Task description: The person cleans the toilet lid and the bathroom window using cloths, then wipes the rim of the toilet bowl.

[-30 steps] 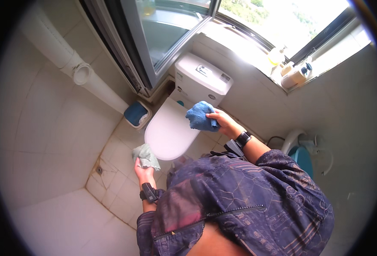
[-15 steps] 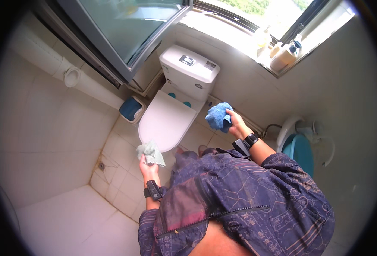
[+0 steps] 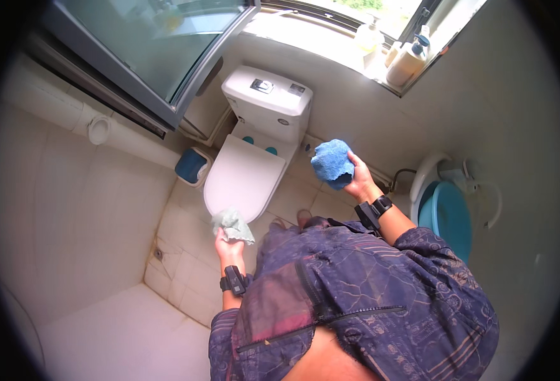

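Observation:
A bunched blue cloth [image 3: 332, 162] is in my right hand [image 3: 361, 180], held up to the right of the toilet with the thumb over its near edge. My left hand [image 3: 226, 243] is closed on a crumpled pale green cloth [image 3: 233, 226], which hangs over the front rim of the toilet. Between them stands the white toilet; its lid [image 3: 245, 178] is down, and its tank [image 3: 267, 92] backs onto the wall under the window. Neither cloth can be seen touching the lid for certain.
Left of the toilet stands a small bin [image 3: 192, 166]. An open window sash [image 3: 159, 57] juts in above it, near a white pipe [image 3: 127, 141]. Pump bottles [image 3: 407, 63] line the sill. At right, a teal basin [image 3: 451, 219] rests by a white washbasin [image 3: 423, 184].
The view has turned slightly toward the right. My right hand has shifted a little rightward with the blue cloth, which now shows a broader face. Both hands keep their cloths.

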The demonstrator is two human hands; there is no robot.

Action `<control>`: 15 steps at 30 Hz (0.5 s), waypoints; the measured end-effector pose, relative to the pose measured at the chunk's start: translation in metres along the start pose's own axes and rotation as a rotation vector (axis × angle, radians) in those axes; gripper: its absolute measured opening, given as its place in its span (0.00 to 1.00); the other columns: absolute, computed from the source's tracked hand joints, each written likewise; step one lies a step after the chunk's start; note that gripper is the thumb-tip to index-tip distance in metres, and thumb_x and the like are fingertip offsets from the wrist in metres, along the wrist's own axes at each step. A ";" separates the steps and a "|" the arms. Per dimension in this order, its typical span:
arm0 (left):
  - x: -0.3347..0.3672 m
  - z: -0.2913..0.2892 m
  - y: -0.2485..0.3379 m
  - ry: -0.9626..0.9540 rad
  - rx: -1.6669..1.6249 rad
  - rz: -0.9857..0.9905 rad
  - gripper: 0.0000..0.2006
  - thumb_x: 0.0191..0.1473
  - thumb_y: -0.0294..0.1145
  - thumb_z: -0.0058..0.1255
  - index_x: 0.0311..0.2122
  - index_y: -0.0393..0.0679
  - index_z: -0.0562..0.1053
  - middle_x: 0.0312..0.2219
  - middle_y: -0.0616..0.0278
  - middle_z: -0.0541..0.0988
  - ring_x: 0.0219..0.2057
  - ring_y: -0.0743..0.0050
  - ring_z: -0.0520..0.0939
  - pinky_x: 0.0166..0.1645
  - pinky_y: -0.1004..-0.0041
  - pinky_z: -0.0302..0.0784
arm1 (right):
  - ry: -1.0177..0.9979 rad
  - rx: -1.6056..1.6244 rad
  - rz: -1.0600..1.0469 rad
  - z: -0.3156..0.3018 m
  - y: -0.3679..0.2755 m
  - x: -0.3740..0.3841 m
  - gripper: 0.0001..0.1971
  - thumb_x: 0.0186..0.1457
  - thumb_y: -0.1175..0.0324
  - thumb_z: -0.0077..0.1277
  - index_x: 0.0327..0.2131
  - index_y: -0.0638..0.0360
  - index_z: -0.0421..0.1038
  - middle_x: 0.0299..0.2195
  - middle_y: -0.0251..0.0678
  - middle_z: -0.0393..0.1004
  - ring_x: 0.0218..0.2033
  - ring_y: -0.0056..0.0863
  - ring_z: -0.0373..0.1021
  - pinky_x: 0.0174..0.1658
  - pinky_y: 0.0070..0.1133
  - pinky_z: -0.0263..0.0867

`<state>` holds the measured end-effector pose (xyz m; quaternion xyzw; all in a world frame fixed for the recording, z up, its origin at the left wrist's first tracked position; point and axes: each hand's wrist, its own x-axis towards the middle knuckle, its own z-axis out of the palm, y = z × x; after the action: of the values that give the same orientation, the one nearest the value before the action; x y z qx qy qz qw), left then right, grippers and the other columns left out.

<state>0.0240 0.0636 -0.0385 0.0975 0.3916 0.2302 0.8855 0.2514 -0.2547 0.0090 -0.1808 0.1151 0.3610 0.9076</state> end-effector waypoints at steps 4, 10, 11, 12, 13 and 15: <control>0.021 0.034 -0.002 0.041 0.084 0.025 0.20 0.58 0.39 0.34 0.52 0.40 0.63 0.49 0.56 0.68 0.52 0.56 0.67 0.57 0.55 0.59 | -0.014 0.033 -0.041 -0.003 -0.012 -0.003 0.24 0.58 0.57 0.35 0.54 0.61 0.56 0.52 0.44 0.63 0.53 0.42 0.61 0.57 0.40 0.54; 0.031 0.043 0.005 -0.033 0.073 -0.038 0.18 0.57 0.39 0.37 0.50 0.43 0.66 0.49 0.58 0.71 0.52 0.56 0.68 0.58 0.54 0.57 | 0.075 -0.027 -0.081 -0.014 -0.027 0.003 0.23 0.52 0.71 0.42 0.53 0.62 0.55 0.50 0.45 0.64 0.51 0.43 0.63 0.55 0.40 0.59; 0.031 0.042 0.006 -0.032 0.071 -0.038 0.18 0.57 0.39 0.37 0.50 0.42 0.66 0.49 0.58 0.70 0.52 0.56 0.67 0.58 0.54 0.57 | 0.118 -0.032 -0.147 -0.017 -0.028 0.007 0.24 0.51 0.74 0.42 0.53 0.60 0.54 0.49 0.44 0.64 0.50 0.43 0.64 0.54 0.39 0.60; 0.029 0.040 0.007 -0.027 0.067 -0.036 0.18 0.57 0.39 0.36 0.50 0.42 0.66 0.49 0.58 0.70 0.52 0.56 0.67 0.58 0.54 0.56 | 0.124 -0.033 -0.145 -0.011 -0.027 0.008 0.24 0.51 0.74 0.42 0.53 0.60 0.54 0.49 0.44 0.64 0.50 0.43 0.64 0.54 0.39 0.60; 0.027 0.038 0.008 -0.029 0.078 -0.008 0.21 0.58 0.39 0.33 0.54 0.39 0.61 0.52 0.54 0.66 0.54 0.54 0.65 0.58 0.54 0.56 | 0.147 -0.069 -0.192 -0.004 -0.026 0.008 0.24 0.51 0.73 0.43 0.53 0.63 0.55 0.49 0.46 0.65 0.49 0.43 0.64 0.54 0.39 0.60; 0.024 0.036 0.011 -0.009 0.067 -0.008 0.21 0.59 0.39 0.33 0.54 0.39 0.61 0.52 0.54 0.66 0.54 0.54 0.65 0.59 0.54 0.55 | 0.144 -0.098 -0.226 0.003 -0.023 0.012 0.24 0.51 0.72 0.44 0.53 0.64 0.55 0.49 0.46 0.65 0.48 0.42 0.65 0.54 0.39 0.59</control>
<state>0.0614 0.0856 -0.0259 0.1263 0.3956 0.2130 0.8844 0.2764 -0.2621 0.0131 -0.2622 0.1409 0.2476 0.9220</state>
